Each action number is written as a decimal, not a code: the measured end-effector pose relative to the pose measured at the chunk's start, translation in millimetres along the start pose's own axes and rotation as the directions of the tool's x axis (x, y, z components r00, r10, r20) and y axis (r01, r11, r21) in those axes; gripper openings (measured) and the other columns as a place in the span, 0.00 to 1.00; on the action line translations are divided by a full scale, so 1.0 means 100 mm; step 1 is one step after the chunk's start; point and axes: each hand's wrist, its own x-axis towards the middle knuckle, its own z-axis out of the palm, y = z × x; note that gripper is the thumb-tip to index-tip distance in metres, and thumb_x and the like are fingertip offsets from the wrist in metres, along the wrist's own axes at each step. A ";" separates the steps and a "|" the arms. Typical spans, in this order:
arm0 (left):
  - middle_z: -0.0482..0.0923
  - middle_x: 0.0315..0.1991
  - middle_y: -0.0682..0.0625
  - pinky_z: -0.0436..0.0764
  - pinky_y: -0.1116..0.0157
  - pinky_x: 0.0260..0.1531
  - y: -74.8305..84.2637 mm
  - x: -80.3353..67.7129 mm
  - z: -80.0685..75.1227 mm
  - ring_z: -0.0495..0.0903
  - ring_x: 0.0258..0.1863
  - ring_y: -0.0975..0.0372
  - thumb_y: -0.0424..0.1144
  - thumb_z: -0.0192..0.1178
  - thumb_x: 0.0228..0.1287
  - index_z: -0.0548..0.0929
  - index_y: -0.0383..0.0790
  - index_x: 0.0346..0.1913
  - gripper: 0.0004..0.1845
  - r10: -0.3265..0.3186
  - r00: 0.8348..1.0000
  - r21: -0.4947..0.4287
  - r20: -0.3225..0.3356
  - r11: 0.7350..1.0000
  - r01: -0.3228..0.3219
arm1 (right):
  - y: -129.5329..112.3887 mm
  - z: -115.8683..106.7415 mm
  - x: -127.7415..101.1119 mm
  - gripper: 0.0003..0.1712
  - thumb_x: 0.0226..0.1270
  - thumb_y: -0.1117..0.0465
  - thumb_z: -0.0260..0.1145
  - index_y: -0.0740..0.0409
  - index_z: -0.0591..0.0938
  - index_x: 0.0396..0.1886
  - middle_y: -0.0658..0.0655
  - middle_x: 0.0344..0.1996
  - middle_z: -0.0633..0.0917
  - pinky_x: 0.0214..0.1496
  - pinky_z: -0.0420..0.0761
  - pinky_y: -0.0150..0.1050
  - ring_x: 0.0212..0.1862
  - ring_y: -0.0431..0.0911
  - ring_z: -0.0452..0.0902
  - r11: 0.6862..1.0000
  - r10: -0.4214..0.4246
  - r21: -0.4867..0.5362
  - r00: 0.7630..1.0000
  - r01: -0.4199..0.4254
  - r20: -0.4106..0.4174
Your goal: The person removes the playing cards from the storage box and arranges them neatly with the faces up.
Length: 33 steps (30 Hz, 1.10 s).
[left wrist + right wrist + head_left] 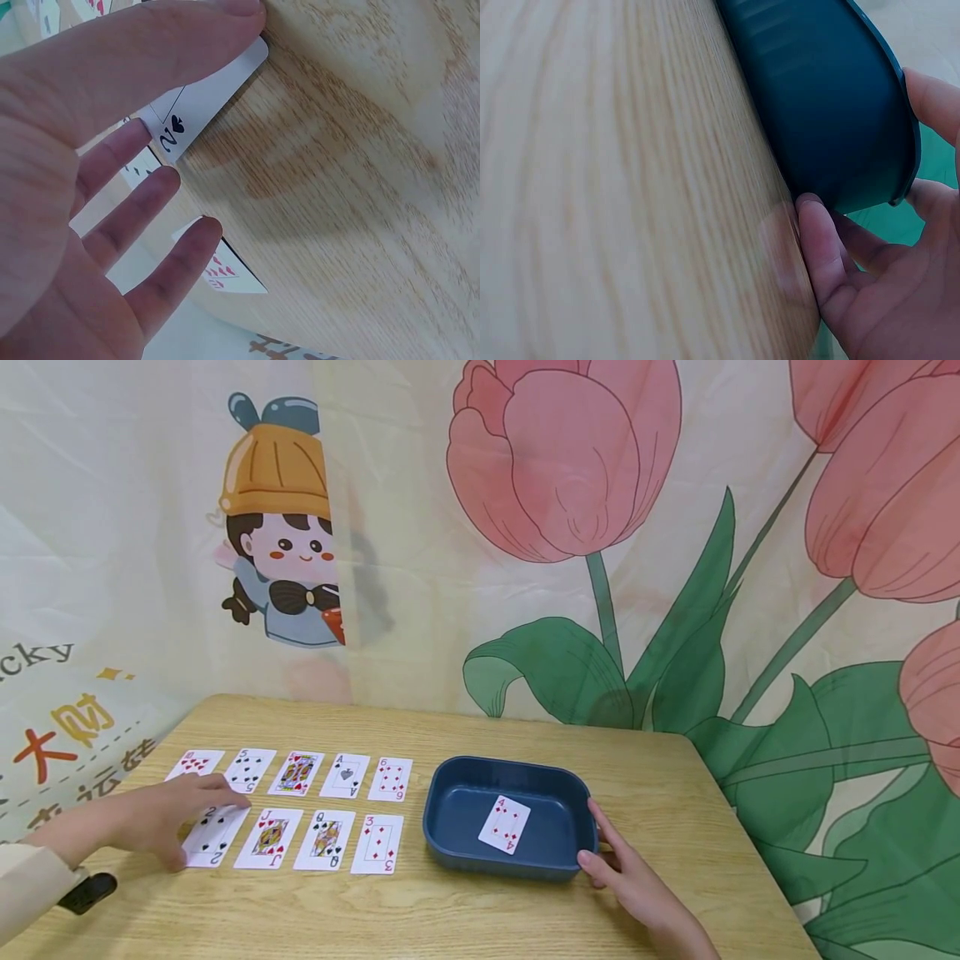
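A 2 of spades (pixel 216 839) lies at the left end of the near row of playing cards. My left hand (pixel 167 810) reaches over it, thumb at its near left corner and a fingertip near its far right corner. In the left wrist view the thumb overlaps the 2 of spades (pixel 191 97), and the other fingers (pixel 142 210) are spread and fairly straight. At the right, my right hand (pixel 630 881) holds the right end of a dark blue tray (pixel 502 864), fingertips on its rim and side. A 4 of diamonds (pixel 505 824) lies face up inside it.
The near row continues with a red jack (pixel 268 841), a black queen (pixel 323 841) and a 3 of diamonds (pixel 377 845). Behind lie a red 10 (pixel 197 762), a black 5 (pixel 251 771), a red king (pixel 296 774), an ace of spades (pixel 344 777) and a 6 of diamonds (pixel 390 779).
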 end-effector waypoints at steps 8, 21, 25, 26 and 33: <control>0.73 0.66 0.47 0.78 0.38 0.55 -0.02 0.00 0.01 0.72 0.64 0.41 0.45 0.85 0.34 0.77 0.54 0.72 0.52 -0.016 1.000 0.011 0.016 1.000 0.016 | 0.02 -0.01 -0.01 0.46 0.78 0.43 0.67 0.25 0.53 0.86 0.66 0.78 0.66 0.52 0.82 0.44 0.58 0.52 0.79 1.000 -0.028 0.004 1.000 0.028 0.003; 0.78 0.63 0.50 0.83 0.47 0.53 0.40 0.36 -0.40 0.80 0.60 0.50 0.45 0.83 0.51 0.77 0.51 0.72 0.43 0.045 0.995 0.053 -0.094 0.998 -0.040 | 0.01 -0.02 -0.03 0.45 0.80 0.47 0.66 0.27 0.52 0.87 0.66 0.78 0.65 0.52 0.82 0.42 0.58 0.52 0.79 0.997 -0.069 0.019 0.997 0.068 0.033; 0.79 0.61 0.55 0.84 0.51 0.52 0.75 0.55 -0.61 0.81 0.57 0.55 0.46 0.82 0.55 0.78 0.52 0.72 0.40 0.115 0.976 0.081 -0.182 0.991 -0.102 | 0.00 -0.02 -0.02 0.45 0.80 0.46 0.65 0.26 0.52 0.87 0.67 0.78 0.64 0.52 0.82 0.43 0.59 0.52 0.78 0.998 -0.066 0.025 0.997 0.065 0.041; 0.79 0.61 0.55 0.84 0.50 0.53 0.84 0.61 -0.67 0.81 0.58 0.55 0.46 0.82 0.56 0.78 0.51 0.73 0.40 0.122 0.974 0.076 -0.193 0.991 -0.109 | 0.00 -0.02 -0.02 0.45 0.80 0.46 0.65 0.27 0.52 0.87 0.67 0.78 0.64 0.52 0.82 0.43 0.59 0.53 0.78 0.997 -0.067 0.025 0.997 0.066 0.042; 0.78 0.65 0.52 0.82 0.48 0.56 1.43 1.03 -0.92 0.80 0.61 0.53 0.48 0.81 0.58 0.77 0.52 0.74 0.41 0.143 0.966 0.050 -0.213 0.989 -0.136 | 0.01 -0.03 -0.01 0.45 0.80 0.46 0.65 0.26 0.52 0.86 0.67 0.79 0.64 0.52 0.82 0.43 0.60 0.53 0.78 0.998 -0.063 0.028 0.997 0.062 0.038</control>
